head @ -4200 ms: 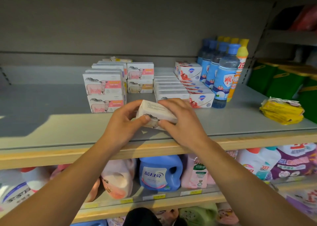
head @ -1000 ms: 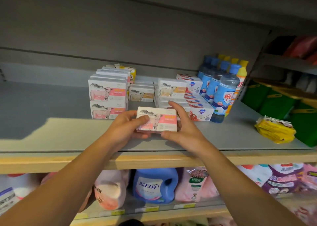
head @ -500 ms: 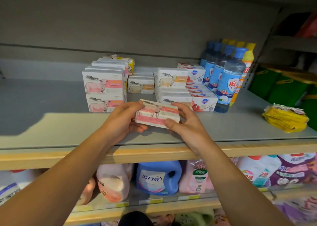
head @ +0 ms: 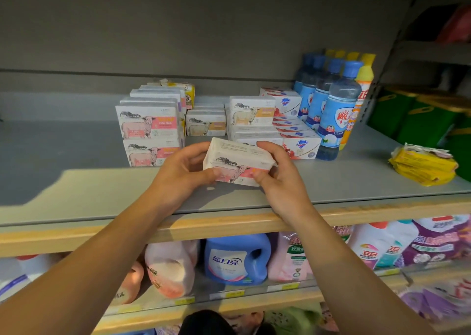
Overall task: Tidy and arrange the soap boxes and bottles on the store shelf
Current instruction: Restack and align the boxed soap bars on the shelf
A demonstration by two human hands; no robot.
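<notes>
Above the grey metal shelf [head: 76,197], left hand [head: 178,174] and right hand [head: 277,179] grip opposite ends of a tilted white-and-pink cardboard soap box [head: 237,162], just before the stacked soap boxes [head: 149,131].

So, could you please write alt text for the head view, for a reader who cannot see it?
Both hands, left and right, hold a pink soap box tilted above the grey shelf. Behind it stand stacked soap boxes and, to the right, blue bottles.
</notes>
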